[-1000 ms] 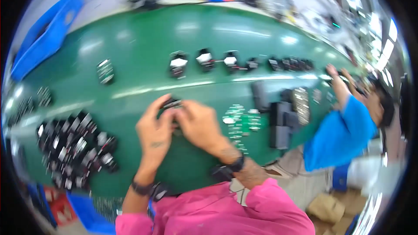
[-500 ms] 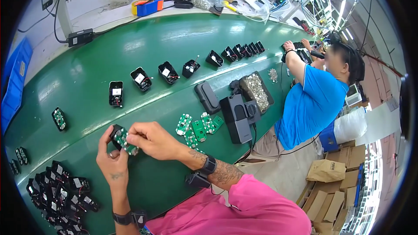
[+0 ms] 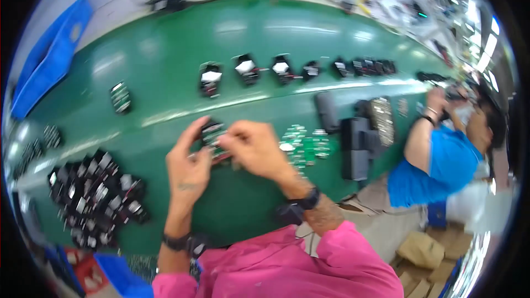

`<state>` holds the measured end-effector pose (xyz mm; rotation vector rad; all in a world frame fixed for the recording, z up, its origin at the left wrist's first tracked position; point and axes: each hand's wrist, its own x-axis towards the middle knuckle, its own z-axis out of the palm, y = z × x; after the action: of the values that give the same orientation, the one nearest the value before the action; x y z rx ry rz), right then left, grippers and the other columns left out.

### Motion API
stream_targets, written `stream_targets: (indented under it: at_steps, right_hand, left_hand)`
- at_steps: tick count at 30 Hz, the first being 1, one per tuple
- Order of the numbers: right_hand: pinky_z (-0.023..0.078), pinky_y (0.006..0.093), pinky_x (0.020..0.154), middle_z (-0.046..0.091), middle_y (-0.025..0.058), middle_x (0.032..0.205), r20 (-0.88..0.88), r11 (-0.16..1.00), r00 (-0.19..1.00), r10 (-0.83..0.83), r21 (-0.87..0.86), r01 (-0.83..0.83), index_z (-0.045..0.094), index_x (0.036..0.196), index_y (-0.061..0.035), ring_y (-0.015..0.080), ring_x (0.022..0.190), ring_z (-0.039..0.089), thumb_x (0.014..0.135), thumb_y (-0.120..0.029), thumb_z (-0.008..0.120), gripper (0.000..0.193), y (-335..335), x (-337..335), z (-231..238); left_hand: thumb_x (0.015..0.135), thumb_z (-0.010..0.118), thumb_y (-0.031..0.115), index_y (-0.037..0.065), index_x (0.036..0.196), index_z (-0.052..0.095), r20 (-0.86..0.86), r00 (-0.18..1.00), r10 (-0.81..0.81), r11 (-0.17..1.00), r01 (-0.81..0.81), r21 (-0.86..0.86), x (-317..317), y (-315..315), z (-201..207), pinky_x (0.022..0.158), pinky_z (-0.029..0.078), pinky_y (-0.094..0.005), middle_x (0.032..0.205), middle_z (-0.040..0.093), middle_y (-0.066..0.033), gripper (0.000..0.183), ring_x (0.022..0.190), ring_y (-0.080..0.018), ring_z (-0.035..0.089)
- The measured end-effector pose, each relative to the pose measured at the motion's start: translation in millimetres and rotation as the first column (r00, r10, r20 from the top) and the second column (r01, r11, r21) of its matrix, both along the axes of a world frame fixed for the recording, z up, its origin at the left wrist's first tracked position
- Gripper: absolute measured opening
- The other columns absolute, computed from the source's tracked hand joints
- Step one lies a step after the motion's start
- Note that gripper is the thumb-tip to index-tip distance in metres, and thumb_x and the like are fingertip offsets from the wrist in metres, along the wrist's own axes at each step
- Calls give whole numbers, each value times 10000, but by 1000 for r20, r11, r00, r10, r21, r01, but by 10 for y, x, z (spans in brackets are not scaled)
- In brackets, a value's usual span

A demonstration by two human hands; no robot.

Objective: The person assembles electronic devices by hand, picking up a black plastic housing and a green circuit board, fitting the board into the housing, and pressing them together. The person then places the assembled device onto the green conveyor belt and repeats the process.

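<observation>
"Circuit board [image 3: 212, 136] above the counter [image 3: 168, 60], between left hand [image 3: 187, 166] and right hand [image 3: 256, 148]; the hold?"

"Left's closed round the dark casing [image 3: 205, 123] against the board; right's half-curled, thumb at the board's right edge, grip too blurred to tell; right forearm [image 3: 297, 187] slanting up leftward!"

Pink top, wide-sleeved [image 3: 287, 269]. Black left wristband [image 3: 175, 243] with dark module [image 3: 197, 244]; black right wristband [image 3: 310, 198], likewise fitted. Right forearm tattoo [image 3: 326, 216], dark, blurred. Left wrist marking [image 3: 186, 186], small.
</observation>
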<state>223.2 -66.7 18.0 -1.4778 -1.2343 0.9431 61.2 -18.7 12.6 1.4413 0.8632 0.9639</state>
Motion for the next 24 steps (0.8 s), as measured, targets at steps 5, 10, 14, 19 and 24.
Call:
stream_targets:
  at_steps: [5,10,14,19,24]
  right_hand:
    - [419,215,439,634,27,643,-17,1000,1000,-16,19,17,636,807,13,61,523,585,925,-149,704,212,-25,-35,-112]
    - [447,252,511,632,33,706,201,999,979,-30,-5,32,610,1122,21,66,559,538,964,-121,630,213,11,-155,-23]
    - [477,268,620,637,67,814,81,995,992,97,-35,-94,516,1344,-24,91,680,565,993,-116,563,365,32,-215,61]
    - [464,280,726,583,63,893,-2,996,999,42,78,-41,455,1438,-72,111,783,533,1026,-162,487,422,16,-303,-54]
    - [467,266,744,584,37,920,-4,997,997,75,-30,-75,423,1461,-75,98,792,534,1035,-183,478,443,-2,-271,2]
  left_hand:
    - [946,573,26,17,1345,561,75,997,-28,991,37,-125,-6,-19,-8,664,617,-275,1143,664,-147,399,838,-147,693]
    - [999,550,114,16,1311,548,102,994,43,970,-17,-242,-49,-29,-19,498,563,-245,1079,681,-163,328,668,-156,697]
    - [1023,523,133,6,1325,484,73,997,-10,971,27,-239,-65,-18,-42,461,536,-213,1038,666,-160,330,568,-155,667]
    - [1010,526,112,13,1294,534,88,996,29,973,-8,-231,-26,-33,-35,465,544,-251,964,698,-162,301,572,-160,682]
    - [1018,502,112,10,1289,535,96,994,52,967,-26,-255,-3,-50,-36,471,548,-258,935,696,-142,291,577,-165,687]
